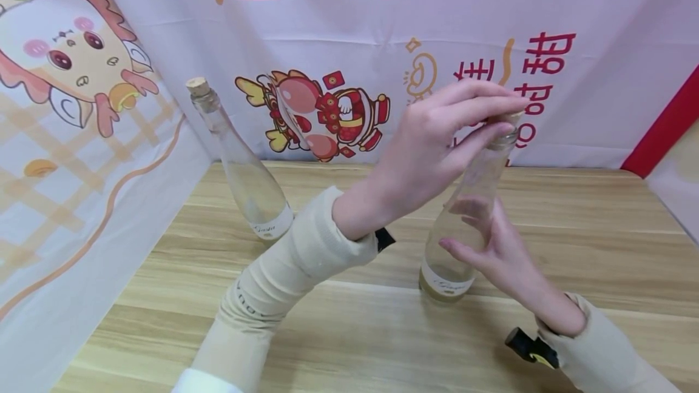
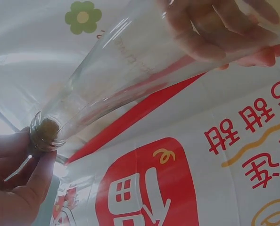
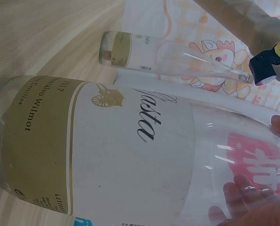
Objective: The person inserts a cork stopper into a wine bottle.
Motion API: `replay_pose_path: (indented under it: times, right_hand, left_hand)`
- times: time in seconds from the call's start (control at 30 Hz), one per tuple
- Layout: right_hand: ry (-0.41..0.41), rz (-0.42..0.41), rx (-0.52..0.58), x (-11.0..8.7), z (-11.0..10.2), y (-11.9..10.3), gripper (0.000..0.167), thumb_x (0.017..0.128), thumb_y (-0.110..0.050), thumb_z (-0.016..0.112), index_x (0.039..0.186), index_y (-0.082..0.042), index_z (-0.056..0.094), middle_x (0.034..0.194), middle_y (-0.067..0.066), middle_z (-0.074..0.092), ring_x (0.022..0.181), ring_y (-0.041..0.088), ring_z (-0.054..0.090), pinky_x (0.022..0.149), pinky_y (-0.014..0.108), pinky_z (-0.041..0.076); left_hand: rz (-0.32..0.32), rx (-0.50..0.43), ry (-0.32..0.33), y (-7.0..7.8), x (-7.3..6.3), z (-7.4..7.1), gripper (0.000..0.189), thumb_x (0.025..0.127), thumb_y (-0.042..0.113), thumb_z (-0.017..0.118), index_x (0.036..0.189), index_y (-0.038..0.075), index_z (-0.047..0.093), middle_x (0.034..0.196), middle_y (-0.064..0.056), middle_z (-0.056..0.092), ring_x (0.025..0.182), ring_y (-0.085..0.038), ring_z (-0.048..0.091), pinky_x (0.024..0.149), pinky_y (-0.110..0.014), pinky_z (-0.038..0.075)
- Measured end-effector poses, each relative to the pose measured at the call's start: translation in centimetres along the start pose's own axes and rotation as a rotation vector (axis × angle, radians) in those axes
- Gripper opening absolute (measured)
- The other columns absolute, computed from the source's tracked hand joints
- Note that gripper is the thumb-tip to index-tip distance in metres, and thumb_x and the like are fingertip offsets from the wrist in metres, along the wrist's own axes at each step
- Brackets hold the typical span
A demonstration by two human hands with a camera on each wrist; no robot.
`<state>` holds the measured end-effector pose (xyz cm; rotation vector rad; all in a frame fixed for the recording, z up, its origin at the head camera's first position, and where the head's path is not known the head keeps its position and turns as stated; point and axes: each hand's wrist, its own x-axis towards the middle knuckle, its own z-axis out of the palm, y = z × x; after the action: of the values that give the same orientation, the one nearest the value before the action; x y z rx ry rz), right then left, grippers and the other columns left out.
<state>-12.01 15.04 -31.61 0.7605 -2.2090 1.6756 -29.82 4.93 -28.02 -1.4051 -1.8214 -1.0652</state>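
Observation:
A clear glass bottle [image 1: 448, 253] with a label around its lower part stands upright on the right half of the table. My left hand [image 1: 431, 138] is at its mouth, thumb and fingers pinching the cork [image 1: 513, 117]. Seen from the left wrist, the cork [image 2: 49, 128] sits in the bottle's neck. Lower down, my right hand [image 1: 508, 253] grips the body of the same bottle, and its fingers show through the glass. In the right wrist view the white and gold label [image 3: 130, 150] fills much of the picture.
A second clear bottle [image 1: 253, 190] with a cork [image 1: 198, 85] in its mouth stands at the left, beyond my left forearm. The wood-grain table [image 1: 360, 332] ends at a printed cloth backdrop [image 1: 349, 29]. More printed cloth [image 1: 147, 223] hangs along the left.

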Motion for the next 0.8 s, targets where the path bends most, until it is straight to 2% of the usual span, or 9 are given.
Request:
replay_pose_path:
  times: [0.07, 0.13, 0.23, 0.33, 0.43, 0.5, 0.67, 0.7, 0.8]
  right_hand:
    - [0.003, -0.004, 0.002, 0.0, 0.1, 0.0, 0.061, 0.067, 0.020, 0.067, 0.118, 0.007, 0.037, 0.109, -0.001, 0.051, 0.104, 0.010, 0.050, 0.092, 0.017, 0.039]
    - [0.005, -0.006, 0.006, 0.0, 0.1, 0.1, 0.061, 0.067, 0.020, 0.067, 0.117, 0.007, 0.037, 0.109, -0.001, 0.051, 0.104, 0.010, 0.050, 0.092, 0.017, 0.039]
    - [0.005, -0.007, 0.000, 0.0, 0.1, 0.0, 0.060, 0.067, 0.019, 0.067, 0.118, 0.006, 0.037, 0.109, -0.001, 0.051, 0.104, 0.009, 0.050, 0.092, 0.017, 0.039]
    - [0.007, -0.006, -0.006, -0.1, 0.0, 0.0, 0.059, 0.067, 0.019, 0.067, 0.117, 0.006, 0.038, 0.110, -0.001, 0.051, 0.104, 0.009, 0.050, 0.092, 0.017, 0.039]
    - [0.010, -0.002, -0.021, -0.2, -0.2, 0.1, 0.060, 0.067, 0.019, 0.068, 0.117, 0.006, 0.038, 0.110, -0.001, 0.051, 0.103, 0.008, 0.050, 0.092, 0.016, 0.039]
    - [0.011, 0.001, -0.026, -0.2, -0.2, 0.2, 0.060, 0.067, 0.019, 0.068, 0.117, 0.007, 0.038, 0.110, 0.000, 0.051, 0.103, 0.008, 0.050, 0.092, 0.016, 0.039]
    - [0.006, -0.012, -0.035, -0.1, -0.1, 0.3, 0.059, 0.067, 0.019, 0.068, 0.116, 0.008, 0.038, 0.109, -0.001, 0.051, 0.104, 0.008, 0.050, 0.093, 0.017, 0.039]
    - [0.005, -0.016, -0.035, 0.0, -0.1, 0.3, 0.059, 0.067, 0.019, 0.068, 0.116, 0.007, 0.038, 0.109, -0.001, 0.051, 0.104, 0.007, 0.050, 0.093, 0.017, 0.039]
    - [0.004, -0.027, -0.030, -0.1, -0.1, 0.2, 0.059, 0.066, 0.019, 0.068, 0.116, 0.008, 0.038, 0.109, -0.002, 0.052, 0.103, 0.007, 0.050, 0.093, 0.016, 0.039]
  left_hand:
    - [-0.006, -0.004, 0.002, -1.0, -0.2, 0.6, 0.037, 0.082, 0.045, 0.059, 0.119, 0.044, 0.054, 0.122, 0.025, 0.049, 0.114, 0.005, 0.044, 0.089, -0.014, 0.040]
    - [0.014, -0.001, 0.014, 0.3, -0.1, -0.1, 0.035, 0.084, 0.043, 0.059, 0.119, 0.044, 0.054, 0.121, 0.024, 0.051, 0.112, 0.004, 0.046, 0.088, -0.015, 0.041]
    - [0.031, -0.036, -0.011, 5.7, 0.7, -3.6, 0.031, 0.089, 0.037, 0.055, 0.119, 0.036, 0.058, 0.116, 0.020, 0.054, 0.110, 0.006, 0.045, 0.088, -0.014, 0.041]
    - [0.013, -0.047, -0.019, 11.5, 1.7, -6.8, 0.026, 0.090, 0.023, 0.056, 0.114, 0.016, 0.065, 0.108, 0.007, 0.061, 0.105, 0.003, 0.048, 0.086, -0.013, 0.041]
    - [-0.017, -0.071, -0.011, 13.8, 2.1, -7.7, 0.023, 0.090, 0.016, 0.056, 0.106, 0.004, 0.067, 0.101, 0.000, 0.063, 0.100, 0.003, 0.050, 0.085, -0.013, 0.042]
    - [-0.014, -0.089, -0.004, 13.1, 1.9, -7.1, 0.024, 0.090, 0.018, 0.056, 0.108, 0.006, 0.067, 0.103, 0.002, 0.062, 0.100, 0.003, 0.050, 0.085, -0.013, 0.042]
    - [0.052, -0.130, 0.038, 6.5, 0.7, -3.1, 0.031, 0.088, 0.031, 0.058, 0.118, 0.030, 0.060, 0.113, 0.018, 0.055, 0.105, 0.004, 0.049, 0.084, -0.019, 0.045]
    - [0.057, -0.138, 0.039, 5.9, 0.6, -2.8, 0.032, 0.087, 0.032, 0.059, 0.119, 0.033, 0.059, 0.114, 0.020, 0.054, 0.106, 0.003, 0.049, 0.084, -0.020, 0.045]
    - [0.029, -0.183, -0.008, 7.9, 0.7, -4.2, 0.038, 0.085, 0.028, 0.063, 0.122, 0.022, 0.058, 0.120, 0.012, 0.054, 0.110, 0.001, 0.047, 0.089, -0.021, 0.044]
